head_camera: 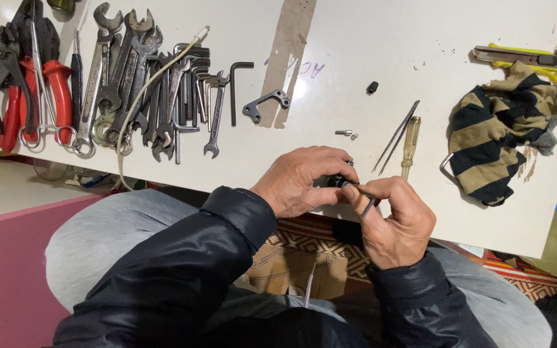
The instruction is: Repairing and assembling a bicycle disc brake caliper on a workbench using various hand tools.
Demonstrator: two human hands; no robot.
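Sitting at the white table (381,38), a person works on a small black part (338,182) right at the table's near edge, about the six o'clock spot of the tabletop. The left hand (304,180) wraps over the part, with its fingers closed around it to keep it from moving. The right hand (394,222) pinches a thin bent metal key (367,205); its fingers are squeezed tight on the key, and the key's tip seems to go into the part. Most of the part is hidden under the fingers, so I cannot tell just what it is.

I think the step in hand is turning a tiny screw in the part with the key. The next move needs a steady hold from the left hand and small, careful twists from the right, with the key kept straight in its hole so it does not slip.

At twelve o'clock from the hands lies a little silver screw (344,133). At one o'clock lie two thin metal rods (396,136) and a clear yellow screwdriver (409,143). At two o'clock is a striped rag (501,138), with a yellow knife (523,58) past it. At ten o'clock sits a big pile of wrenches (130,77) and red pliers (33,90).
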